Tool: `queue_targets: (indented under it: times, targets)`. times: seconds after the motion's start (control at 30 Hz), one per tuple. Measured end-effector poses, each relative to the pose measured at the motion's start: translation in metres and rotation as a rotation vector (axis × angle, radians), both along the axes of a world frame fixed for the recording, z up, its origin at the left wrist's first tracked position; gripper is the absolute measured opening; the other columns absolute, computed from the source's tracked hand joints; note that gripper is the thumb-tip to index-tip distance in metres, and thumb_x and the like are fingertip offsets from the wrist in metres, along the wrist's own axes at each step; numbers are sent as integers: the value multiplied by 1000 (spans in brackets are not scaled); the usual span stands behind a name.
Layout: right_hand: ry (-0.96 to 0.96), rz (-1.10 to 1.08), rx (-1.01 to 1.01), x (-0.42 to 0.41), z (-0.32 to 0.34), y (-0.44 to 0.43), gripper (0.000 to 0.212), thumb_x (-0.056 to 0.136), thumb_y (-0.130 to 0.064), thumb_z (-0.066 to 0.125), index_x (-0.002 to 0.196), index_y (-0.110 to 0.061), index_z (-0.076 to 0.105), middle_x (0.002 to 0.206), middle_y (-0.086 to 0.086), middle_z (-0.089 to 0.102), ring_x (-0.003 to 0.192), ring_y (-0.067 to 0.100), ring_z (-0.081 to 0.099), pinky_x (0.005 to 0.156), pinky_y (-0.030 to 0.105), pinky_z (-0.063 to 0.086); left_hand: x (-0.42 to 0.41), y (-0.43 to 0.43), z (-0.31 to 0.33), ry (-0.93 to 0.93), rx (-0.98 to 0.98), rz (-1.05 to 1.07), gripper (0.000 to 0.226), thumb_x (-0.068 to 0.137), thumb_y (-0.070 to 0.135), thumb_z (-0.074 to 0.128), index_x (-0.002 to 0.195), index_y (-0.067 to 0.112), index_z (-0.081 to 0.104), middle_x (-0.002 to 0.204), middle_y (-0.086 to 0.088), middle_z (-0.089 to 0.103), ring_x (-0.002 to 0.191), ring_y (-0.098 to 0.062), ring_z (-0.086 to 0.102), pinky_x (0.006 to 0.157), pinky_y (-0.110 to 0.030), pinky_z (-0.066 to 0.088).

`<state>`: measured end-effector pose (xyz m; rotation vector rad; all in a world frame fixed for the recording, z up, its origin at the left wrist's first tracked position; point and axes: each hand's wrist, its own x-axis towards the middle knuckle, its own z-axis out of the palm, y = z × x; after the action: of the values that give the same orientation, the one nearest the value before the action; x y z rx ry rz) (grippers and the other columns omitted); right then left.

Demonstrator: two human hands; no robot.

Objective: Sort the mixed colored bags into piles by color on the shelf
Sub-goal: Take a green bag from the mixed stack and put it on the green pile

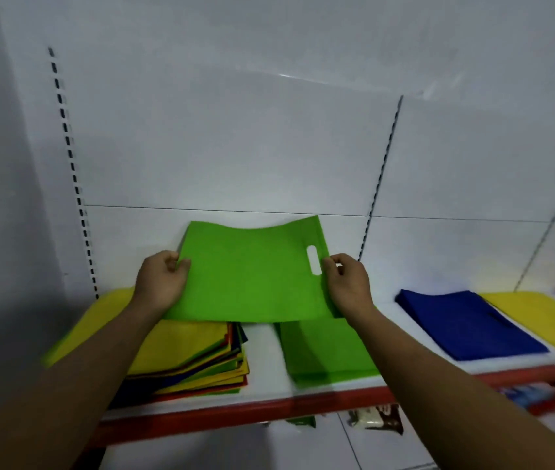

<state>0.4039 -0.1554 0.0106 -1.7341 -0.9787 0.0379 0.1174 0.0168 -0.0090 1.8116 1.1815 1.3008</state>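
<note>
Fingers of the left hand curl round the left edge of a green bag, and the right hand pinches its right edge beside the handle slot, holding it above the white shelf. Beneath it lie a mixed stack on the left and a green pile just right of it. Farther right lie a blue bag and a yellow bag. A red strip edges the shelf front; white panels with slotted uprights rise behind.
</note>
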Motion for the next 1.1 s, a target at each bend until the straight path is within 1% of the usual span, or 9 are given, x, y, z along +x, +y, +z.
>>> queue_targets:
  times: [0.13,0.33,0.43,0.53,0.7,0.77,0.87,0.97,1.1]
  targets:
    - [47,-100,-12,77,-7,-38,22,99,-28,58,88,-14,71,79,-1,69,72,15,62,62,28,42,75,-21,3,15,20,-78,14,93,9,66,97,-1,74,89,-14,74,80,-26,69,78,-36,54]
    - [103,-163,-81,174,-46,-76,24,94,-20,65,77,-6,75,73,7,71,71,18,61,65,28,43,177,-43,-26,204,8,-106,13,86,9,67,81,0,75,73,-16,72,71,-28,69,69,-37,54]
    - [110,-151,-190,210,-80,-81,20,93,-18,67,83,-6,78,67,-3,67,67,9,59,62,24,40,210,-51,-57,278,-46,-101,19,83,16,65,74,0,72,70,-18,69,68,-31,66,67,-38,54]
    - [102,-106,-274,228,-114,-78,19,94,-19,67,93,-5,80,80,3,75,79,16,67,68,24,43,224,-60,-95,330,-81,-78,20,81,4,65,62,3,65,63,-16,65,64,-29,62,59,-37,45]
    - [91,-26,-357,240,-161,-64,18,94,-22,67,100,-10,79,97,3,77,84,13,66,77,23,46,229,-64,-149,428,-154,-11,10,85,11,68,83,9,79,84,-14,75,80,-31,69,64,-34,46]
    - [77,-27,-391,245,-173,-62,19,93,-25,67,100,-13,79,100,2,77,87,15,67,78,24,48,229,-65,-160,454,-161,10,12,89,14,68,93,11,79,93,-14,75,85,-32,67,67,-32,43]
    - [114,-67,-393,254,-181,-64,18,90,-30,68,101,-19,79,103,-4,77,91,15,68,79,26,50,229,-65,-168,449,-138,27,15,90,16,68,101,12,78,98,-15,75,91,-35,67,73,-35,49]
    - [170,-73,-377,261,-184,-62,17,88,-30,71,99,-20,80,102,-5,77,94,15,69,84,30,53,227,-62,-176,475,-117,24,19,91,20,69,107,14,77,100,-13,75,91,-34,68,75,-36,53]
    - [183,-80,-388,263,-188,-60,16,87,-32,72,97,-22,79,100,-6,77,93,15,69,84,32,55,227,-62,-182,547,-60,-7,18,96,21,62,106,16,76,88,-7,74,76,-25,66,62,-30,48]
